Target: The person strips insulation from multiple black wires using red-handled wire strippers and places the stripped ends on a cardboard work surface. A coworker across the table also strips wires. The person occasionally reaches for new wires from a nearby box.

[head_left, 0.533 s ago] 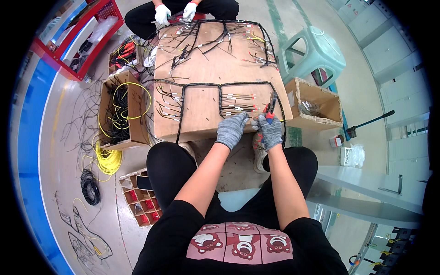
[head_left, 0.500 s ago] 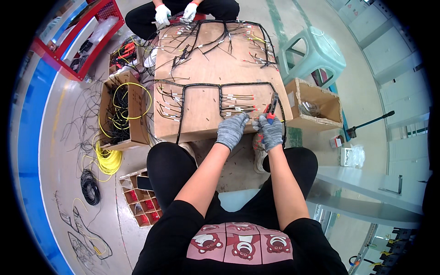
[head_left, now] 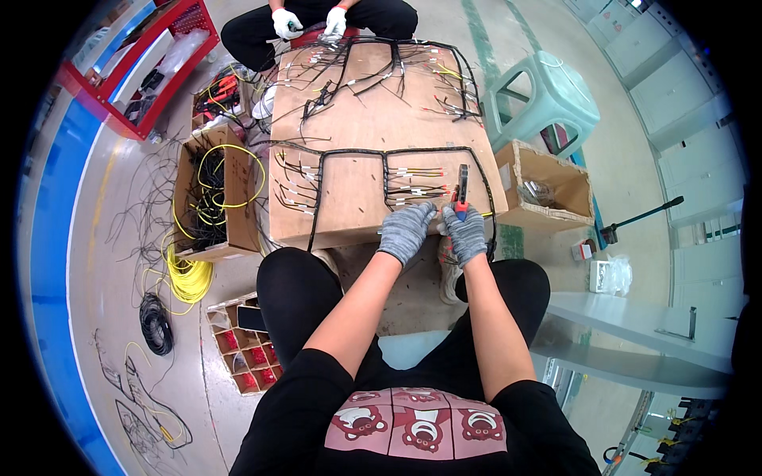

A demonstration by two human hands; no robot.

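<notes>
My right hand [head_left: 467, 232], in a grey knit glove, is closed round a pair of pliers [head_left: 461, 193] with red and blue handles. The dark jaws point away from me over the front right of the board. Close beside it, my gloved left hand [head_left: 408, 230] has its fingers pinched together at the board's front edge; what they hold is too small to make out. A black wire harness [head_left: 353, 151] lies on the wooden work surface [head_left: 349, 202]. Its short branch wires [head_left: 417, 190], with white labels and coloured tips, end just beyond my hands.
Across the surface, a person's white-gloved hands [head_left: 287, 24] work at a second harness [head_left: 389, 49]. Cardboard boxes stand left [head_left: 238, 178] and right [head_left: 548, 208]. A pale green stool [head_left: 548, 95] is at right. Yellow cable [head_left: 189, 278] and a divided carton [head_left: 246, 358] lie on the floor at left.
The pliers have turned more upright, and my right hand has shifted slightly left and toward me. My left hand stays pinched close by. The other person's hands have moved slightly.
</notes>
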